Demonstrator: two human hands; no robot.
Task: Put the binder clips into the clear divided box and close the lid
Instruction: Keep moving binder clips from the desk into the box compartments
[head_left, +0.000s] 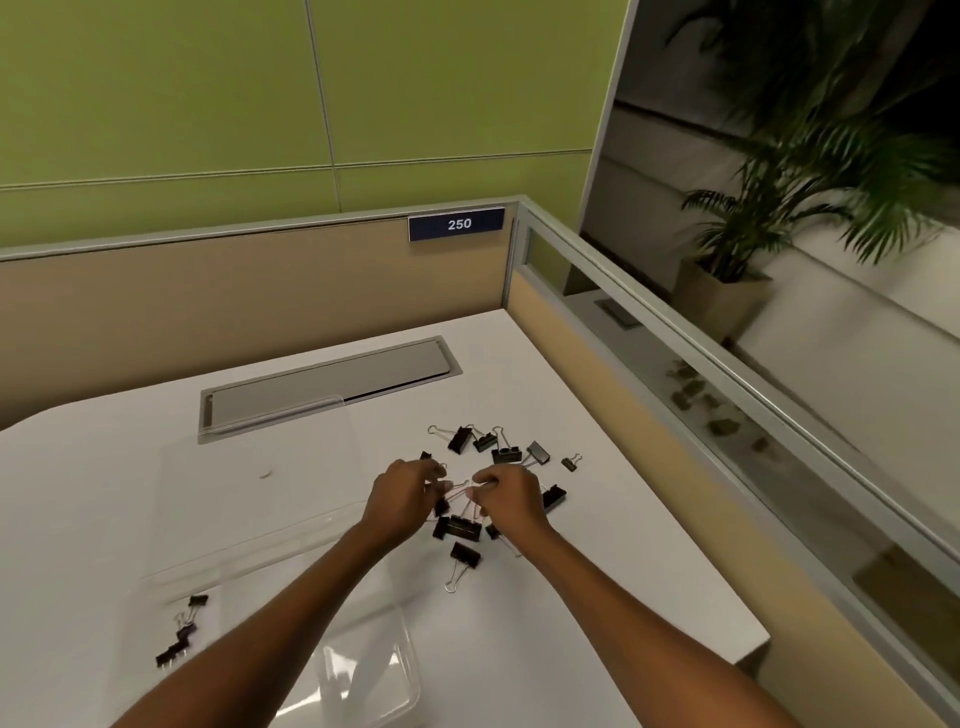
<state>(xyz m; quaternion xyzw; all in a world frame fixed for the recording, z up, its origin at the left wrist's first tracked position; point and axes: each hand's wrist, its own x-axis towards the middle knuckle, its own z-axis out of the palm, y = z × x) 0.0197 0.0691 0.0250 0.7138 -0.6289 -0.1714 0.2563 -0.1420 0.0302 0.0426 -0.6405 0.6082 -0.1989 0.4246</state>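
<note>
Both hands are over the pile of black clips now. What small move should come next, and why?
Probably lift the gathered clips and carry them left to the clear box. Both the left hand and the right hand are pinching wire handles in the pile of clips, the box lid lies open, and a few clips already sit in the box.

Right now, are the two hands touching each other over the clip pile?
Apart. The head view shows the left hand and right hand separated by a gap with clip wires and white desk visible between.
</note>
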